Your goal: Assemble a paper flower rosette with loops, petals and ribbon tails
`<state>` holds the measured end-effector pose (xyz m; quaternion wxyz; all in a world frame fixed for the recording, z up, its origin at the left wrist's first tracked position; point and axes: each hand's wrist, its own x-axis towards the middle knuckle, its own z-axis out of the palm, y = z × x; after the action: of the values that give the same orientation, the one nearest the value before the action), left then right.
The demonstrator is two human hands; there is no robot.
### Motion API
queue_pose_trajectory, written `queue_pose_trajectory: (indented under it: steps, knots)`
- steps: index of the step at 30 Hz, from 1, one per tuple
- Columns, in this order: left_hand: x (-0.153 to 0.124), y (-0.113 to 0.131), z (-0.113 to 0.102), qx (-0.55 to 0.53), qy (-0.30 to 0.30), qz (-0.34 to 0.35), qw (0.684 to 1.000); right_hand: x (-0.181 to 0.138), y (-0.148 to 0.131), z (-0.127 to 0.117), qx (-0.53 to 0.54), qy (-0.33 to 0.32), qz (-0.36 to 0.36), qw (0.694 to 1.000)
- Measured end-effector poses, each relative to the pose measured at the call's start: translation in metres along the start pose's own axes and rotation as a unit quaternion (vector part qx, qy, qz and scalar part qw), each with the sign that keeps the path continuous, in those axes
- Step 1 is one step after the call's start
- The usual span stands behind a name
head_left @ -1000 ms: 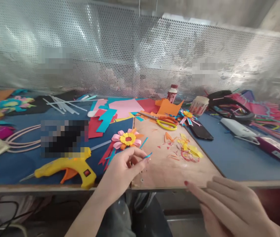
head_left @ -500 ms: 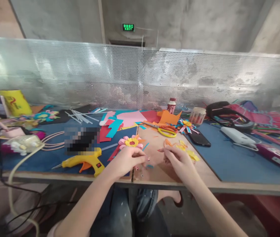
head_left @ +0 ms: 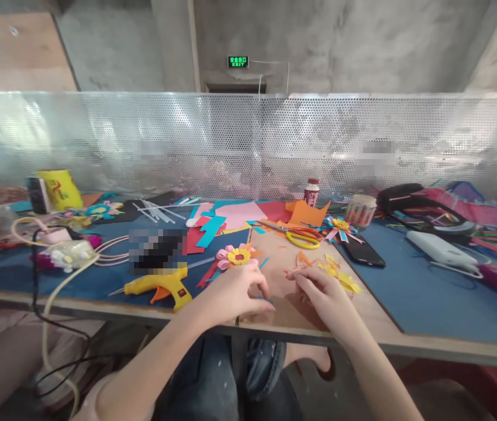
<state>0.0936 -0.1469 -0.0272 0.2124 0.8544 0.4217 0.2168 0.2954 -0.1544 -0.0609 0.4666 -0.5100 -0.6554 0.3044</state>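
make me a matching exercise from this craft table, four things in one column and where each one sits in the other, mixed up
Things:
1. glue gun
2. scissors
3. paper flower
4. phone

Places:
A. on the blue mat, right of the wooden board
B. just beyond the left hand
C. at the far edge of the wooden board, by the orange paper
D. near the table's front edge, left of the left hand

Pairs: 1-D, 2-C, 3-B, 4-A
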Motion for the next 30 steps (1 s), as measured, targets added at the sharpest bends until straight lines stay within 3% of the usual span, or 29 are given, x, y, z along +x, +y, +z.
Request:
queue_pose_trajectory:
  steps: [6,10,12,13,16,18,24,30]
  knots:
    - [0.001,0.002,0.008,-0.021,-0.010,0.038,0.999,-0.003,0.001,-0.001,0.029,-0.005,0.006,1.000]
    - [0.005,0.002,0.004,-0.146,-0.045,-0.023,0.988,-0.002,0.002,0.000,0.034,-0.002,0.006,0.999]
    - [0.007,0.003,0.000,-0.297,-0.063,-0.090,0.949,-0.001,0.001,0.000,0.031,0.000,0.008,0.999]
    - [0.008,0.004,-0.002,-0.394,-0.070,-0.126,0.908,-0.001,0.001,0.000,0.028,0.001,0.008,1.000]
    - [0.012,0.004,-0.006,-0.627,-0.089,-0.207,0.746,-0.001,-0.001,0.000,0.010,0.007,-0.007,1.000]
    - [0.014,0.002,-0.007,-0.685,-0.104,-0.230,0.683,-0.002,-0.001,-0.001,0.001,0.009,-0.024,1.000]
    - [0.019,-0.007,0.001,-0.717,-0.145,-0.244,0.636,-0.005,-0.006,-0.002,0.014,0.008,-0.051,0.999]
    - [0.022,-0.010,0.009,-0.705,-0.178,-0.246,0.641,-0.002,-0.012,-0.003,0.033,-0.069,-0.080,0.994]
